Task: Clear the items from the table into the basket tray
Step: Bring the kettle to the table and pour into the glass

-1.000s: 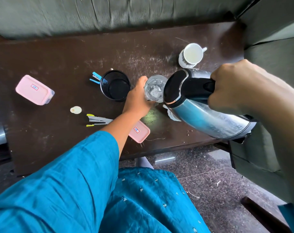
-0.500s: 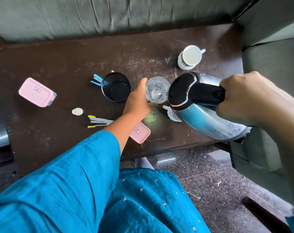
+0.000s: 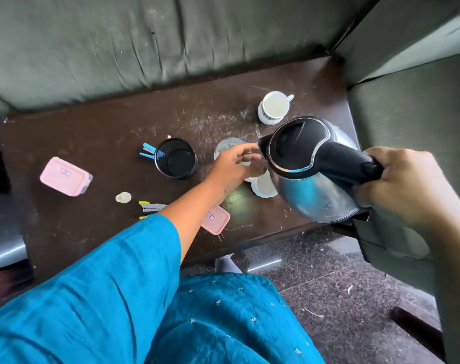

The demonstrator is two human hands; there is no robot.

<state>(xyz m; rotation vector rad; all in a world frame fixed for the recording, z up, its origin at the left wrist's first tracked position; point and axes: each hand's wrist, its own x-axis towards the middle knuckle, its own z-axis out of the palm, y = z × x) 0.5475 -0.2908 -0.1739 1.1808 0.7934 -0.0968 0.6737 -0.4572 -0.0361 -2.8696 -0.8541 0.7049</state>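
Note:
On the dark wooden table [image 3: 97, 143], my left hand [image 3: 231, 169] reaches over a clear glass [image 3: 225, 147], fingers curled across its near right side. My right hand [image 3: 402, 185] grips the black handle of a steel kettle [image 3: 310, 177] held tilted above the table's right end. A small white cup [image 3: 263, 187] sits partly under the kettle. Also on the table are a white mug [image 3: 274, 107], a black mesh holder [image 3: 176, 158] with blue clips [image 3: 146, 151], a pink box [image 3: 64, 176], a pink lid [image 3: 216, 219], a stapler [image 3: 152, 206] and a small cream disc [image 3: 123, 197]. No basket tray is visible.
Green sofa cushions [image 3: 171, 48] run along the table's far side, and another green seat [image 3: 420, 106] closes off the right. The table's near edge drops to a dark speckled floor [image 3: 328, 271]. My blue sleeve and lap fill the lower left.
The kettle has swung upright and closer to the glass. My left hand has shifted from the glass's near side to over its top right. The view has tilted slightly.

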